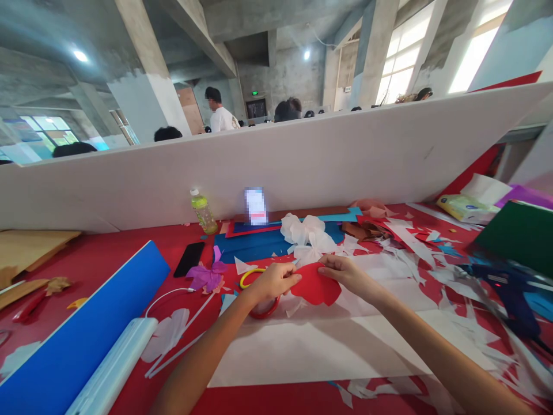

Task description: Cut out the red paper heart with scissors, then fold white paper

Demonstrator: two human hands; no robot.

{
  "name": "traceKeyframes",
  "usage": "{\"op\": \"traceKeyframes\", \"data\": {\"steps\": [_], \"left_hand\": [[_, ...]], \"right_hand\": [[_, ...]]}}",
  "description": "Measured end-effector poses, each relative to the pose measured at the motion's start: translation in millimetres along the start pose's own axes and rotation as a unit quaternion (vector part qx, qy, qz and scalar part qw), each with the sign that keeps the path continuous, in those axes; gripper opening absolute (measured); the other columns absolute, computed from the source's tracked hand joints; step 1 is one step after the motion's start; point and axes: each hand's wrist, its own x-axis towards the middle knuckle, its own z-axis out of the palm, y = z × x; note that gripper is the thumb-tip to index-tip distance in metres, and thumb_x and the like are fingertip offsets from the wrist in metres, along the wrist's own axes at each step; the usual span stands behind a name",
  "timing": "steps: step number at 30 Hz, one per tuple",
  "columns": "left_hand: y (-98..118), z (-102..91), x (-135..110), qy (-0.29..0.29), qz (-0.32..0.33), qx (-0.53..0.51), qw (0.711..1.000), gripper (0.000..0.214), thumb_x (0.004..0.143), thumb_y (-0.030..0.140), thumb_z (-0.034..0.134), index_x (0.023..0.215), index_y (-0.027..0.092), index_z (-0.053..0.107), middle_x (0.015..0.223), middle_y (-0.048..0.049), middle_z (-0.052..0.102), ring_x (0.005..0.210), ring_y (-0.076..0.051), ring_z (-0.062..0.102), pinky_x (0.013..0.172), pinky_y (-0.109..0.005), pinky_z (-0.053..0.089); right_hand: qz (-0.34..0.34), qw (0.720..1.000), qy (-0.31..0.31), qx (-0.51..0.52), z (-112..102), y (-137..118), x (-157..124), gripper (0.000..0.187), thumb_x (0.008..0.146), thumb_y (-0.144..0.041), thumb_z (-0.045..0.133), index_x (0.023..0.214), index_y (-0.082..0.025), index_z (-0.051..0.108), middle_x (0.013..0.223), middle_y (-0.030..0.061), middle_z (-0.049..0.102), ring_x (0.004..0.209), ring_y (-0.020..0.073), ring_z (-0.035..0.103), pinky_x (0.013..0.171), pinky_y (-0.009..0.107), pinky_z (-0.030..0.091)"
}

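Observation:
Between my two hands is a red paper cutout (314,286) with a scalloped lower edge, held above a white sheet (311,357). My left hand (276,282) pinches its left side, thumb on top. At the upper right edge, my right hand (344,274) grips it between thumb and fingers. A pair of scissors with a yellow loop (245,279) and a red loop lies partly hidden behind my left hand. Just beyond the cutout sit white paper flowers (307,230). To the left is a purple paper flower (208,275).
A glue gun (507,294) lies right among white paper scraps (458,282). A drink bottle (203,212) and lit phone (256,206) stand against the white partition (276,161). Left are a dark phone (189,259), a blue board (95,328) and a white device (116,369). People are beyond.

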Motion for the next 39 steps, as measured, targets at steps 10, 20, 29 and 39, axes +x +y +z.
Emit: {"op": "traceKeyframes", "data": {"steps": [10, 20, 29, 39], "left_hand": [[0, 0.3, -1, -0.005, -0.003, -0.022, 1.0, 0.031, 0.081, 0.041, 0.042, 0.061, 0.018, 0.036, 0.049, 0.006, 0.043, 0.045, -0.008, 0.042, 0.045, -0.02, 0.03], [-2, 0.6, -1, -0.01, -0.013, -0.054, 0.998, 0.029, 0.081, 0.041, 0.042, 0.062, 0.018, 0.036, 0.05, 0.0063, 0.041, 0.044, -0.009, 0.047, 0.042, -0.019, 0.031], [1, -2.3, 0, 0.053, 0.031, 0.04, 0.997, 0.025, 0.083, 0.038, 0.043, 0.081, 0.016, 0.054, 0.078, -0.0019, 0.06, 0.07, -0.013, 0.053, 0.059, -0.023, 0.038], [-9, 12.7, 6, 0.002, -0.002, -0.155, 0.988, 0.035, 0.08, 0.041, 0.051, 0.103, 0.014, 0.054, 0.088, -0.0067, 0.063, 0.074, -0.016, 0.06, 0.056, -0.022, 0.044]], "right_hand": [[0.002, 1.0, -0.005, 0.0, 0, 1, 0, 0.028, 0.075, -0.045, 0.056, 0.075, -0.016, 0.054, 0.072, 0.001, 0.06, 0.064, 0.013, 0.054, 0.056, 0.025, 0.038], [0.023, 1.0, 0.009, 0.004, 3, -4, -1, 0.028, 0.07, -0.044, 0.06, 0.073, -0.016, 0.055, 0.069, 0.0007, 0.059, 0.063, 0.013, 0.053, 0.057, 0.026, 0.037], [0.016, 1.0, 0.018, 0.016, 4, -5, -2, 0.03, 0.07, -0.046, 0.06, 0.072, -0.016, 0.053, 0.068, 0.0003, 0.06, 0.06, 0.0122, 0.054, 0.054, 0.025, 0.037], [-0.004, 0.999, 0.033, -0.014, 2, 3, 0, 0.031, 0.072, -0.047, 0.057, 0.075, -0.017, 0.054, 0.071, 0.0016, 0.06, 0.063, 0.0139, 0.055, 0.054, 0.026, 0.039]]}}
